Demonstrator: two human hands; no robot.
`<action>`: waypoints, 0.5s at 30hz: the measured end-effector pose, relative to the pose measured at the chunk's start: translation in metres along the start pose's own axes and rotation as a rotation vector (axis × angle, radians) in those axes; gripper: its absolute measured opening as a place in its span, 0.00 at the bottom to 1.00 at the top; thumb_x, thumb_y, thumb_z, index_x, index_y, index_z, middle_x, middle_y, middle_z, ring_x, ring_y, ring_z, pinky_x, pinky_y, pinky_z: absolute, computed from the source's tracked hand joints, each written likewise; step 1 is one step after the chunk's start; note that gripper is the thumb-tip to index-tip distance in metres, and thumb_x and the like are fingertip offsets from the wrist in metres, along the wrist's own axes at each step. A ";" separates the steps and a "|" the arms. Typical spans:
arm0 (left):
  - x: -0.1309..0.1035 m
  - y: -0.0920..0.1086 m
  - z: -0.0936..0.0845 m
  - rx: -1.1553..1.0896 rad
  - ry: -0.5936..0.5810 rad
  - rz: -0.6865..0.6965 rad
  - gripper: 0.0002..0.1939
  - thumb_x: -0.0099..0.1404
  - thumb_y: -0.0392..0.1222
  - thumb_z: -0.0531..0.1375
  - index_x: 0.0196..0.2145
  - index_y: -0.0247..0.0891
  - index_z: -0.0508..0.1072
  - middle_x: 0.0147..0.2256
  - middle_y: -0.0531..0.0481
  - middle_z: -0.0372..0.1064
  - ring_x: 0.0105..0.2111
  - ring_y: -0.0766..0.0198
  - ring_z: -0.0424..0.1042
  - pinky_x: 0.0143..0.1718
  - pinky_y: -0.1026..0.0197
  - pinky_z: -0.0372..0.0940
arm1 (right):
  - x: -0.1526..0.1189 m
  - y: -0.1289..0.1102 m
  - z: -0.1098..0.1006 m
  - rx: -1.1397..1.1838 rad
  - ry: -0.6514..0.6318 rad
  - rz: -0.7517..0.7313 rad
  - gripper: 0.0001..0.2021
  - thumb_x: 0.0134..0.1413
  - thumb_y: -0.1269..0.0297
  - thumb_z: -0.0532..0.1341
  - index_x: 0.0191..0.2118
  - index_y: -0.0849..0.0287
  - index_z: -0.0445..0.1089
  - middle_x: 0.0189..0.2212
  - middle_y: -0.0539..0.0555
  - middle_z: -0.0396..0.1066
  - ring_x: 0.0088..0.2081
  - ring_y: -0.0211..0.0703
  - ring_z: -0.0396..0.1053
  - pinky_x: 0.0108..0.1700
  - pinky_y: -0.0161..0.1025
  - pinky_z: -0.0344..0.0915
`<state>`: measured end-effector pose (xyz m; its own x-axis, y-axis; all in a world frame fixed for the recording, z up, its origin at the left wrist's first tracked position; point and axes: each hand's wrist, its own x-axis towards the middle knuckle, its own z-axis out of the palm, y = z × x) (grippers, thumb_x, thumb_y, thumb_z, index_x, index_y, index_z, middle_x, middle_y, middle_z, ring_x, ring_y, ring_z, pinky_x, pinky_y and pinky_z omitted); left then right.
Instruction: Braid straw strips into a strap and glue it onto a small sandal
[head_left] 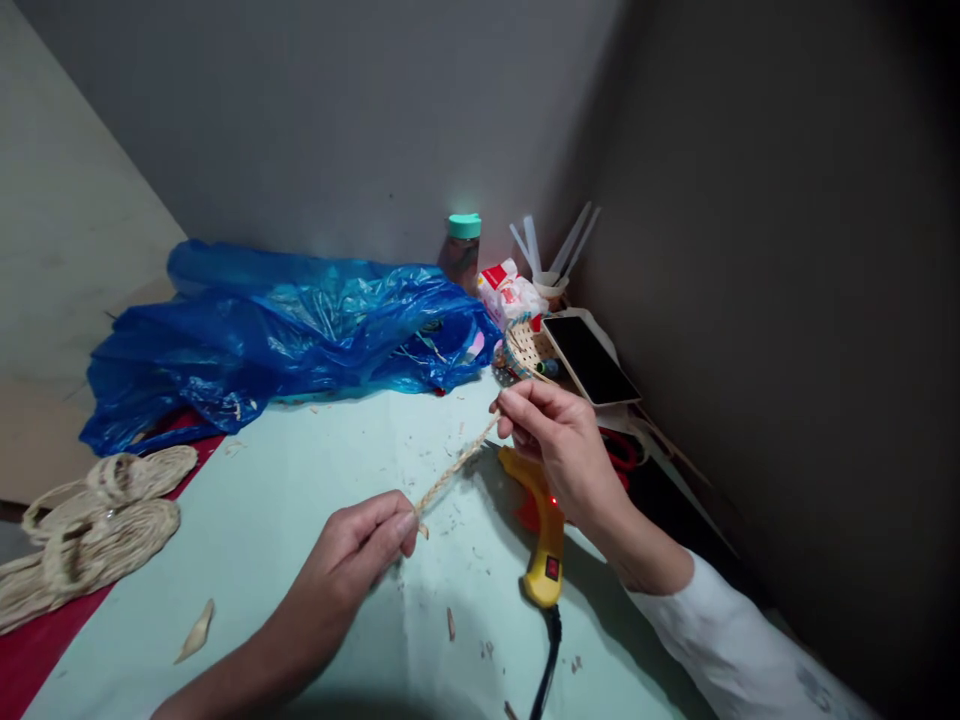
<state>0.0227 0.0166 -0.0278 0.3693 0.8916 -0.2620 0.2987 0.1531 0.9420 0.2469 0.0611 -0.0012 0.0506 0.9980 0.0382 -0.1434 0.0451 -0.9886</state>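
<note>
- The lower end of a braided cord (456, 474) was pinched between the thumb and fingers of the left hand (367, 545).
- Its upper end was gripped by the right hand (559, 445), and the cord was held slanting above the middle of the tabletop (322, 470).
- A yellow glue gun (551, 545), its red light lit, was partly hidden beneath the right hand; its black cable (550, 650) was run toward the near edge.
- Near the right edge, a dark-screened tablet (592, 358) was placed beside a small basket (525, 343).
- Toward the far right corner, a cup (551, 288) of translucent sticks (566, 245) was seen.
- The far edge was covered by a blue bag (300, 320); 2 woven sandals (120, 545) were laid at the left edge.
</note>
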 end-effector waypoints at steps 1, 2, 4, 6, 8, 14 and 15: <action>0.001 -0.001 -0.001 -0.032 0.006 -0.016 0.21 0.69 0.56 0.52 0.24 0.40 0.61 0.21 0.58 0.45 0.22 0.67 0.45 0.24 0.61 0.43 | 0.000 -0.002 -0.002 -0.079 -0.016 -0.043 0.12 0.55 0.57 0.64 0.27 0.60 0.70 0.22 0.48 0.67 0.21 0.31 0.52 0.22 0.32 0.47; 0.002 -0.002 -0.003 -0.063 0.011 -0.026 0.21 0.69 0.56 0.52 0.24 0.40 0.61 0.21 0.58 0.44 0.22 0.67 0.44 0.24 0.60 0.42 | 0.000 -0.003 -0.003 -0.149 -0.029 -0.082 0.12 0.57 0.57 0.63 0.28 0.59 0.70 0.23 0.48 0.68 0.22 0.32 0.53 0.23 0.33 0.48; 0.003 -0.002 -0.006 -0.085 0.023 -0.020 0.21 0.69 0.56 0.52 0.24 0.40 0.61 0.22 0.58 0.45 0.22 0.67 0.44 0.23 0.60 0.42 | -0.001 -0.003 -0.004 -0.251 -0.028 -0.135 0.13 0.60 0.57 0.61 0.28 0.58 0.69 0.23 0.48 0.68 0.22 0.33 0.54 0.25 0.34 0.50; 0.004 0.002 -0.007 -0.035 0.038 0.014 0.21 0.69 0.55 0.53 0.24 0.40 0.62 0.22 0.57 0.48 0.23 0.66 0.47 0.24 0.61 0.44 | -0.001 -0.003 -0.006 -0.355 0.025 -0.202 0.13 0.62 0.58 0.59 0.27 0.58 0.67 0.23 0.47 0.67 0.23 0.34 0.56 0.27 0.35 0.52; 0.003 0.007 -0.006 0.052 0.049 0.057 0.20 0.70 0.54 0.52 0.24 0.40 0.63 0.22 0.56 0.52 0.23 0.66 0.51 0.25 0.61 0.47 | -0.001 -0.001 -0.006 -0.408 0.094 -0.261 0.14 0.61 0.60 0.60 0.25 0.58 0.66 0.21 0.47 0.64 0.24 0.34 0.56 0.29 0.35 0.53; -0.004 0.017 0.004 0.217 0.090 0.306 0.19 0.70 0.47 0.51 0.23 0.40 0.67 0.21 0.55 0.57 0.21 0.67 0.56 0.25 0.61 0.51 | 0.002 -0.002 -0.006 0.032 0.106 -0.119 0.15 0.55 0.61 0.64 0.22 0.58 0.61 0.18 0.44 0.54 0.20 0.32 0.48 0.23 0.34 0.45; -0.003 0.018 0.005 0.223 0.102 0.326 0.18 0.70 0.46 0.51 0.23 0.40 0.67 0.20 0.55 0.58 0.21 0.67 0.57 0.25 0.61 0.51 | 0.003 -0.003 -0.006 0.060 0.108 -0.108 0.15 0.54 0.61 0.64 0.22 0.58 0.61 0.18 0.44 0.54 0.20 0.31 0.48 0.22 0.34 0.44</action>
<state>0.0310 0.0142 -0.0108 0.3905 0.9175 0.0752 0.3680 -0.2304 0.9008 0.2538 0.0633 0.0010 0.1748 0.9767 0.1244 -0.1902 0.1575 -0.9690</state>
